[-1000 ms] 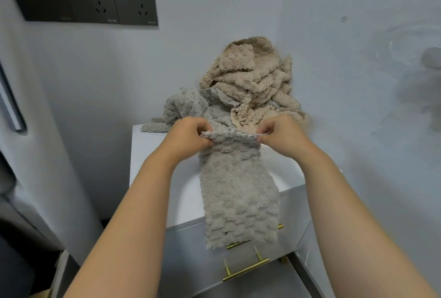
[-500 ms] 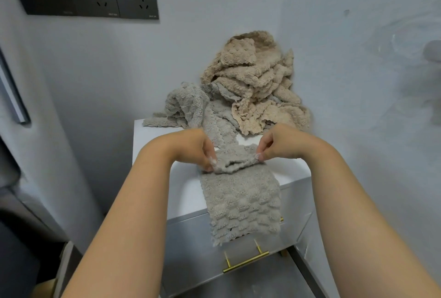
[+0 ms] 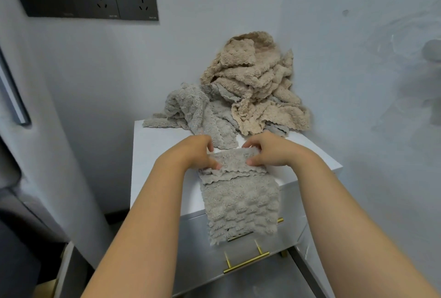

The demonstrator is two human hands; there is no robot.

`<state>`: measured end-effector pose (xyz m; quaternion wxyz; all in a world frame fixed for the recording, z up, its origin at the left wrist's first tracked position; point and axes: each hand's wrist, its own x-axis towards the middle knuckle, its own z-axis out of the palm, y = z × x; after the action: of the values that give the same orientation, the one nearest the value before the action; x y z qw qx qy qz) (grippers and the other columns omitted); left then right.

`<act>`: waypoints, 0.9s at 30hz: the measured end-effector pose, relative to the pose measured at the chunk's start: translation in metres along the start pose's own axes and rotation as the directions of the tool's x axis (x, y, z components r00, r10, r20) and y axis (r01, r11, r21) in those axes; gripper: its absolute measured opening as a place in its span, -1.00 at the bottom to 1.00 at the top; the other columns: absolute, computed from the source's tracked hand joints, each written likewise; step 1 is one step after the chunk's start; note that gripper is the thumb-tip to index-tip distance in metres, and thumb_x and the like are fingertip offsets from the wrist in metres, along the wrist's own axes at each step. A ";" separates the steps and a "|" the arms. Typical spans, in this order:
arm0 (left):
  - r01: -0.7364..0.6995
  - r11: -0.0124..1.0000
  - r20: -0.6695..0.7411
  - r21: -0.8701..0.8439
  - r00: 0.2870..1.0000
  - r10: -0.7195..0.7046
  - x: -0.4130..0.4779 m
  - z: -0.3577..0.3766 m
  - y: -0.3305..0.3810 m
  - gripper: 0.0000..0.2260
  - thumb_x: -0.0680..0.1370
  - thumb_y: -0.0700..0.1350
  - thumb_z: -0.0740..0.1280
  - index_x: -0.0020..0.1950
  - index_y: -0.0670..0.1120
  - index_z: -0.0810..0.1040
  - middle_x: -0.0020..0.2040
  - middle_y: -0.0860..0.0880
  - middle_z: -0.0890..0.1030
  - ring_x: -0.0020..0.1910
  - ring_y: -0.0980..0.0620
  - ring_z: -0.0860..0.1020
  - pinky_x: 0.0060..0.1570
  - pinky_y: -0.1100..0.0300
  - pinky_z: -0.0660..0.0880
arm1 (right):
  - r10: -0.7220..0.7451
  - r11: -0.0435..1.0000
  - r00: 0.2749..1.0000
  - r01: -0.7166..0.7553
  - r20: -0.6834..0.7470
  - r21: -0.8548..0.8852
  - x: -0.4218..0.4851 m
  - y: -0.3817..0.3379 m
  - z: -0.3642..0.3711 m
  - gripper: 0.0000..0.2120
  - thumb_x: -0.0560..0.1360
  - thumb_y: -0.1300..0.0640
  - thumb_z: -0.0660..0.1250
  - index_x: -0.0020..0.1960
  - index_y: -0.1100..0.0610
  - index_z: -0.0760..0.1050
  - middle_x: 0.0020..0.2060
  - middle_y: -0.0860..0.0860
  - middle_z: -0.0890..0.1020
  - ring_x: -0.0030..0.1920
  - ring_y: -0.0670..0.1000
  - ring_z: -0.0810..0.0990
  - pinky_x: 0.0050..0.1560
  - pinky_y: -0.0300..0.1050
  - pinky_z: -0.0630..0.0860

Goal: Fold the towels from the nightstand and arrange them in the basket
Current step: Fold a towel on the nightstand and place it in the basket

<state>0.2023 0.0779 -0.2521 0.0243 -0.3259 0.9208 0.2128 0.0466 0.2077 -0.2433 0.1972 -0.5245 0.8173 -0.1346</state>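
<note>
White nightstand top (image 3: 162, 154) now carries the grey bobbly fleece towel (image 3: 241, 199), lowered from mid-air, left hand (image 3: 191, 154) and right hand (image 3: 269, 152) pinching its doubled-over upper edge, folding underway.

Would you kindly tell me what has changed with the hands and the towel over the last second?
The left hand and right hand lowered the top edge of the grey towel from in front of the heap of towels onto the nightstand top, nearer the person; its lower part hangs over the front. Both hands keep pinching that edge. The heap stayed put.
</note>
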 end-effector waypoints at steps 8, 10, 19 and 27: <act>-0.082 0.996 -0.176 -0.032 0.982 0.075 0.008 -0.001 -0.001 -0.83 0.43 -0.14 0.48 -0.15 -0.14 0.52 -0.29 -0.03 0.50 -0.25 -0.02 0.46 -0.33 0.18 0.35 | 0.053 0.998 0.986 -0.049 -0.156 0.034 0.003 -0.001 -0.002 -0.69 0.38 0.20 0.50 -0.36 0.19 0.38 -0.45 0.06 0.37 -0.40 0.04 0.31 -0.39 -0.15 0.20; -0.066 0.997 -0.363 -0.038 0.931 0.048 0.012 0.002 0.001 -0.90 0.45 -0.18 0.42 -0.09 -0.10 0.53 -0.19 -0.02 0.53 -0.15 -0.05 0.50 -0.22 0.14 0.45 | 0.064 0.997 0.951 -0.049 -0.302 0.056 0.009 0.000 -0.001 -0.85 0.36 0.25 0.48 -0.25 0.27 0.51 -0.37 0.11 0.49 -0.33 0.07 0.42 -0.35 -0.14 0.30; -0.162 0.986 -0.649 -0.046 0.755 0.094 0.023 0.020 0.004 -0.87 0.46 -0.26 0.30 -0.11 -0.06 0.41 -0.17 0.03 0.45 -0.16 -0.02 0.39 -0.25 0.15 0.31 | 0.080 0.993 0.802 -0.012 -0.592 0.119 0.021 0.004 0.010 -0.82 0.40 0.35 0.30 -0.04 0.15 0.47 -0.22 0.03 0.52 -0.22 0.04 0.44 -0.34 -0.12 0.29; -0.303 0.949 -0.480 -0.080 0.846 0.230 0.015 0.006 0.003 -0.77 0.41 -0.25 0.44 -0.11 -0.03 0.42 -0.20 0.08 0.41 -0.19 0.03 0.37 -0.22 0.17 0.28 | 0.013 0.997 0.928 0.018 -0.374 0.079 0.010 0.015 -0.006 -0.62 0.36 0.21 0.50 0.08 0.03 0.41 -0.04 -0.04 0.48 -0.12 -0.03 0.42 -0.24 -0.12 0.32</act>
<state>0.1884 0.0739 -0.2593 -0.2519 -0.2368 0.9168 0.1998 0.0282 0.2052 -0.2459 0.0589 -0.4820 0.8330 -0.2652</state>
